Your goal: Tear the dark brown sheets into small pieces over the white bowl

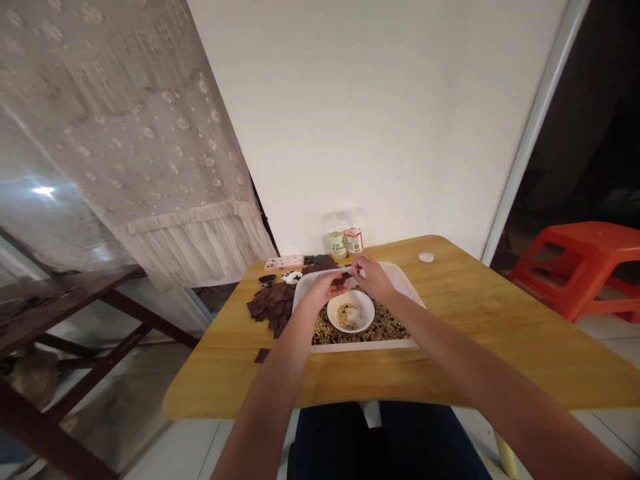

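My left hand (324,288) and my right hand (371,276) meet above a white tray (407,283) on a wooden table (475,333). Both hands pinch a small dark brown piece (343,278) between their fingertips. Below the hands a white bowl (367,321) holding pale beans sits in the tray, on a layer of mixed dark and pale beans (387,328). Left of the tray lies a heap of dark brown squares (270,305), nearest my left hand.
Two small jars (345,242) stand at the table's far edge by the wall, beside a pink phone (284,262). A white lid (426,257) lies far right. One loose brown square (261,355) lies near the front. An orange stool (585,267) stands right; a dark wooden frame (75,293) left.
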Demonstrator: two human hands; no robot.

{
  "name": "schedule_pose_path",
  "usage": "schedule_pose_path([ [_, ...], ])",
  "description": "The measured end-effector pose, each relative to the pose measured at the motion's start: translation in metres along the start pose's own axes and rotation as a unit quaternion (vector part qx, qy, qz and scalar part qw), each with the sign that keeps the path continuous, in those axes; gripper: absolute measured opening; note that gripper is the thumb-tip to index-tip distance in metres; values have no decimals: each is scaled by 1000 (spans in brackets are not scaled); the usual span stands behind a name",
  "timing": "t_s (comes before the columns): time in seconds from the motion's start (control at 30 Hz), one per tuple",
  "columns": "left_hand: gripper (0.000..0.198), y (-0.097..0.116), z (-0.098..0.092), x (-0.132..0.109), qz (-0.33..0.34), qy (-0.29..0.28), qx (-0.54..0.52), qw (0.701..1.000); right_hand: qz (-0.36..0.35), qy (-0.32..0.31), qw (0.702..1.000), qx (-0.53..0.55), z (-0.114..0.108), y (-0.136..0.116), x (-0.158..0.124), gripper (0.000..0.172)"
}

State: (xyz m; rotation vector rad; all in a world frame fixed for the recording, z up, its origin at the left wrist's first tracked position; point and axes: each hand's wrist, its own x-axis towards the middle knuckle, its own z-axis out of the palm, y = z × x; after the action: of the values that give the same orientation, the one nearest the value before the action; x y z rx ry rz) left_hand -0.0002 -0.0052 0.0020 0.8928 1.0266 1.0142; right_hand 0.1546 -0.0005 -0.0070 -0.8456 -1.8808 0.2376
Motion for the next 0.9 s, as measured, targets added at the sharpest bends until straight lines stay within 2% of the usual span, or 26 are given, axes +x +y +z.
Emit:
schedule_pose_path([
  [0.17, 7, -1, -1, 1, -1, -12, 12, 1000, 10, 25, 1000, -14, 0, 1, 0, 14],
  [0.33, 7, -3, -1, 3, 9, -3, 5, 1000, -14, -23, 1000, -9, 3, 2, -1, 15],
  [0.5, 11, -3, -1, 3, 6, -5, 4, 1000, 5, 15, 1000, -26, -1, 3, 0, 16],
  [0.67, 11, -2, 0, 1, 14, 3, -5, 1000, -16, -29, 999, -17, -1, 0, 0, 16],
  [0.83, 14, -3, -2, 1, 12, -9, 4, 1000, -2, 5, 1000, -31, -2, 2, 0, 16],
  [0.9, 13, -4, -3, 2, 9, -3, -4, 1000, -10, -13, 1000, -27, 0, 1, -1, 16],
])
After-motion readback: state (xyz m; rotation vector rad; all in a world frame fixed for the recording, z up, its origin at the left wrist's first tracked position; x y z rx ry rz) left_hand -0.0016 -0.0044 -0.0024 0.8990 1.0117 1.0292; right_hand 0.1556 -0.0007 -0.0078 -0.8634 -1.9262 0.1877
